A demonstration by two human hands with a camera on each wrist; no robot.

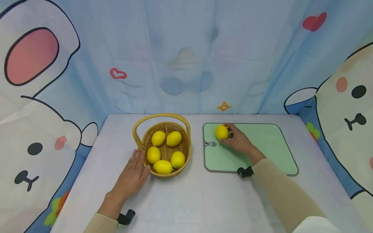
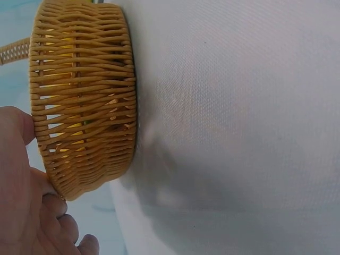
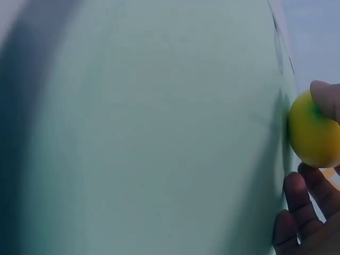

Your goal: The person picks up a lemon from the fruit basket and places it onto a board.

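Observation:
A yellow lemon [image 1: 221, 132] is pinched between the thumb and fingers of my right hand [image 1: 239, 141], at the left part of a light green cutting board [image 1: 256, 145]. In the right wrist view the lemon [image 3: 315, 133] is right at the board's surface; whether it touches is hard to tell. My left hand [image 1: 131, 173] touches the near left rim of a wicker basket [image 1: 187, 152] with fairly straight fingers. In the left wrist view, its thumb and fingertips meet the basket's woven side [image 2: 85, 101]. Several lemons [image 1: 162, 167] lie inside the basket.
The basket's handle [image 1: 161, 115] arches upright over its far side. Between basket and board runs a strip of white tablecloth [image 1: 196, 194]. A blue patterned curtain [image 1: 186, 64] hangs behind the table's far edge. The board has a grey rim and a small printed mark near its left edge.

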